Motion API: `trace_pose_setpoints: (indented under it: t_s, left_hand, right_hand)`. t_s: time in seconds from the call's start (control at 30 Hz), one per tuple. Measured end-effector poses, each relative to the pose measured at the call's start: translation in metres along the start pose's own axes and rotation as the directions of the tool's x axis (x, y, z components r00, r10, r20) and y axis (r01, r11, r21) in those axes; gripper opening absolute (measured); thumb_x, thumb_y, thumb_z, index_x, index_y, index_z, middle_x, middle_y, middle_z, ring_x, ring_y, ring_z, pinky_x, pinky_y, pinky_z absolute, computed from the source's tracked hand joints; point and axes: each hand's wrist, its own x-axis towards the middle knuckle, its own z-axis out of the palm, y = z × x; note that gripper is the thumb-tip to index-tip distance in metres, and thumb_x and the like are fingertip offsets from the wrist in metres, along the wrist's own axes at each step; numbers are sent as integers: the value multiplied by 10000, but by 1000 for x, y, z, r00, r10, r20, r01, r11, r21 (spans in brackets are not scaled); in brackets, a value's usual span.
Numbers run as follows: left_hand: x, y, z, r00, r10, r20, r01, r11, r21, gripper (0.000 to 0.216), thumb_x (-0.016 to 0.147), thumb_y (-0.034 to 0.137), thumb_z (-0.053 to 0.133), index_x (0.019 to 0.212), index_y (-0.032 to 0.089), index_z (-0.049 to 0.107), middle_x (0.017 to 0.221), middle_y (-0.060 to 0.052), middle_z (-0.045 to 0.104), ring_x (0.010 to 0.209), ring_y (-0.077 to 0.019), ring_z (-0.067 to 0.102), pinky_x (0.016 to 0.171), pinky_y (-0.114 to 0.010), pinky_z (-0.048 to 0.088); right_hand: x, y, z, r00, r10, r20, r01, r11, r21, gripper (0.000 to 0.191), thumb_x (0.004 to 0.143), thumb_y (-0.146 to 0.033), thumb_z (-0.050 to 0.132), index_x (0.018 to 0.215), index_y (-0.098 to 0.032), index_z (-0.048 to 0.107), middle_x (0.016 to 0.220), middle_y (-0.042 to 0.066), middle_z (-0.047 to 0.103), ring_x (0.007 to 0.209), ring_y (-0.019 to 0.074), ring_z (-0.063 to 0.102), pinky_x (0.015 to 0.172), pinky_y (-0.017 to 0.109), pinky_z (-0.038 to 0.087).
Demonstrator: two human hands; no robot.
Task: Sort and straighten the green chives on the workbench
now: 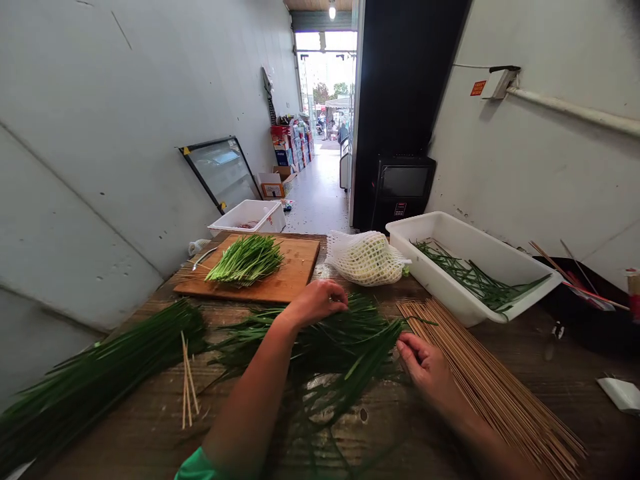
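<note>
A loose heap of long green chives (325, 347) lies on the wooden table in front of me. My left hand (317, 301) reaches over the heap, fingers curled down into the leaves at its far side. My right hand (425, 363) rests at the heap's right edge, fingertips pinching the ends of a few chive leaves. Just right of that hand lies a large spread of bamboo skewers (480, 373).
A bigger chive bundle (100, 373) and a few loose skewers (187, 387) lie at the left. A cutting board (295, 270) holds trimmed chives (246, 259). Behind are a white foam net (367, 259), a white tub with chive scraps (470, 267) and another white tub (250, 215).
</note>
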Motion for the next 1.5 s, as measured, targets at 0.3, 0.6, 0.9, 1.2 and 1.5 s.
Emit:
trace_pose_setpoints:
  t_s: [0.3, 0.6, 0.9, 1.2, 1.5]
  left_hand:
    - [11, 29, 41, 976, -158, -150, 68, 876, -477, 249, 786, 244, 553, 962, 115, 671, 674, -18, 665, 519, -85, 537, 534, -194, 431]
    - [13, 22, 46, 971, -236, -41, 147, 722, -676, 122, 743, 203, 619, 805, 103, 656, 676, -32, 683, 560, -98, 622, 560, -197, 479]
    - [13, 22, 46, 968, -216, -127, 90, 770, -631, 115, 731, 209, 621, 781, 119, 673, 675, -22, 689, 571, -107, 629, 565, -198, 482]
    - [13, 26, 47, 965, -225, -136, 91, 773, -628, 115, 698, 220, 648, 750, 117, 649, 645, -13, 669, 579, -112, 625, 559, -195, 469]
    - [13, 26, 47, 966, -209, -152, 78, 797, -599, 95, 703, 219, 632, 710, 124, 628, 616, -9, 662, 582, -114, 619, 560, -195, 448]
  right_hand:
    - [-2, 0, 3, 1000, -12, 5, 12, 999, -36, 339, 867, -406, 440, 813, -144, 649, 650, 28, 602, 562, 129, 523, 464, 211, 381]
    - [-2, 1, 2, 1000, 18, -16, -19, 999, -45, 327, 859, -424, 452, 815, -157, 636, 663, 24, 607, 558, 124, 521, 453, 206, 376]
    - [-2, 0, 1, 1000, 8, 2, -8, 999, -52, 321, 865, -412, 437, 789, -158, 619, 665, 28, 606, 571, 132, 521, 464, 214, 363]
    - [-1, 1, 2, 1000, 10, 25, -9, 999, -35, 328, 875, -402, 424, 810, -147, 621, 666, 29, 587, 583, 135, 516, 478, 222, 365]
    - [-2, 5, 3, 999, 1, 34, 1, 999, -47, 352, 886, -409, 402, 800, -152, 626, 660, 20, 575, 590, 132, 516, 503, 220, 373]
